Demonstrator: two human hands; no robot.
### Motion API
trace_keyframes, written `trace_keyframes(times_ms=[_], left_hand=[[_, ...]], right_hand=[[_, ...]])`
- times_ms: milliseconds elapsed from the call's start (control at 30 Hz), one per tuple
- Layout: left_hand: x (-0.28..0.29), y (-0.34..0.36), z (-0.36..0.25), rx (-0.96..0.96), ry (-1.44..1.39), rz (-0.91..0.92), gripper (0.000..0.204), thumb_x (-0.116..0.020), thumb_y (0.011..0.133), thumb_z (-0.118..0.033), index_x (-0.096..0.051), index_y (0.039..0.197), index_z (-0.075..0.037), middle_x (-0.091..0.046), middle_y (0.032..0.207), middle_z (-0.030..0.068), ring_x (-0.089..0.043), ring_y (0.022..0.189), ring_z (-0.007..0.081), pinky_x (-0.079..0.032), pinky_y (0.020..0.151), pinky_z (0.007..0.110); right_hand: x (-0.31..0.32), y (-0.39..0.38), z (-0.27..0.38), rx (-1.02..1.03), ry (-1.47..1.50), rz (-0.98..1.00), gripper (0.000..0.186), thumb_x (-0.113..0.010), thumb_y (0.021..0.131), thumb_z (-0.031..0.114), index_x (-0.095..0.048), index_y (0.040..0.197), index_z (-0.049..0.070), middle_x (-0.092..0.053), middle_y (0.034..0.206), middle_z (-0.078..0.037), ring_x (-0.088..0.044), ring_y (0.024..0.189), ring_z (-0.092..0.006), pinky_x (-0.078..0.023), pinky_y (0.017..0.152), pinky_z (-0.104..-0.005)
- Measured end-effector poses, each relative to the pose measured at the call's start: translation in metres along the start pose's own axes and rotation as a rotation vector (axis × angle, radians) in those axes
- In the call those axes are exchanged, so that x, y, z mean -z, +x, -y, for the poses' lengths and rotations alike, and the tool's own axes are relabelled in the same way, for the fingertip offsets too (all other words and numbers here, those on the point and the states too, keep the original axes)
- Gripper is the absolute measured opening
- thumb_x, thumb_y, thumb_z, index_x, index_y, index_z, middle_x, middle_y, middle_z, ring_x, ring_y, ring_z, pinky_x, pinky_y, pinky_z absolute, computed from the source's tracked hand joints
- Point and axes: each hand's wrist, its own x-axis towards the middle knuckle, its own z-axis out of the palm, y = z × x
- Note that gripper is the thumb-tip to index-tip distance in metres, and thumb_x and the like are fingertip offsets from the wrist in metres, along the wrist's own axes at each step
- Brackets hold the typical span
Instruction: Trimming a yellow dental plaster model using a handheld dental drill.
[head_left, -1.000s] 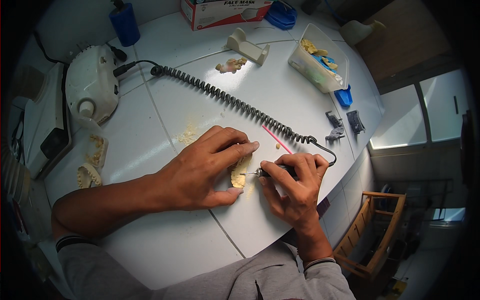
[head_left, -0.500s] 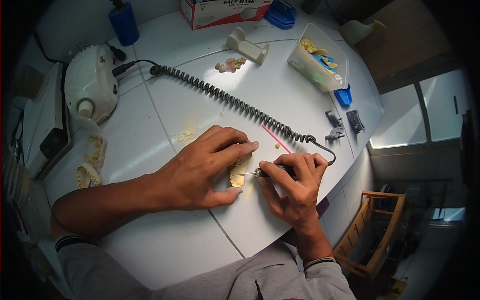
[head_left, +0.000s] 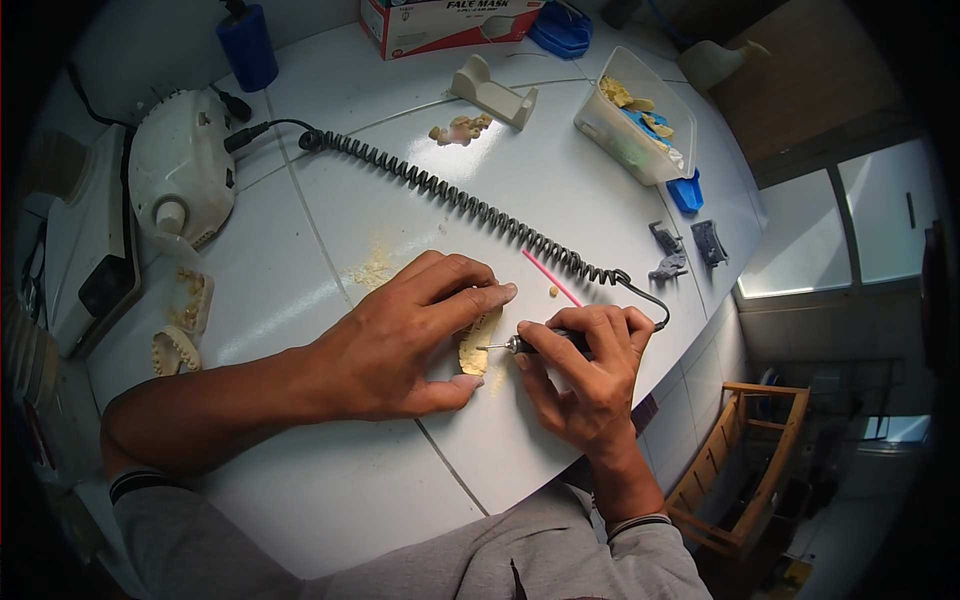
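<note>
My left hand (head_left: 425, 335) is closed on a pale yellow plaster dental cast piece (head_left: 474, 358), gripping its ends between fingers and thumb on the white table. Part of the piece is hidden under the fingers. In my right hand (head_left: 590, 372) is a dark rotary handpiece (head_left: 556, 343), held like a pen. Its thin metal bur (head_left: 495, 347) points left and meets the piece's surface. Yellow dust (head_left: 499, 380) lies just right of the piece. From the handpiece a black coiled cord (head_left: 450, 195) runs across the table to a white control unit (head_left: 185, 165).
A pink stick (head_left: 551, 277) and a small tan bit (head_left: 553, 292) lie beyond my right hand. Grey pieces (head_left: 710, 243), a clear tub (head_left: 625, 130) and a handpiece cradle (head_left: 490, 92) stand farther off. A tooth model (head_left: 174, 352) sits at left. The table edge runs along the right.
</note>
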Motion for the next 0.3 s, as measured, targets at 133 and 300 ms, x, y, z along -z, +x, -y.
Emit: trace_keyframes(times_ms=[133,300], left_hand=[[0.0001,-0.0006,0.0003,0.002,0.002,0.001,0.083,-0.090,0.080,-0.022,-0.061,0.155,-0.002,-0.060,0.142,0.0221,-0.061,0.133,0.0379,-0.056,0.113,0.048],[-0.0009,-0.0010,0.0005,0.009,0.006,0.001,0.084,-0.090,0.080,-0.022,-0.061,0.157,-0.003,-0.060,0.143,0.0204,-0.061,0.134,0.0379,-0.055,0.114,0.049]], right_hand=[[-0.0003,-0.0003,0.0008,-0.006,0.004,0.006,0.036,-0.093,0.081,0.022,-0.086,0.116,0.020,-0.068,0.102,-0.001,-0.062,0.097,-0.0185,-0.031,0.099,-0.0461],[0.0001,-0.0006,0.0000,0.000,-0.003,0.015,0.037,-0.093,0.081,0.022,-0.086,0.117,0.020,-0.068,0.104,-0.001,-0.063,0.098,-0.0187,-0.032,0.100,-0.0464]])
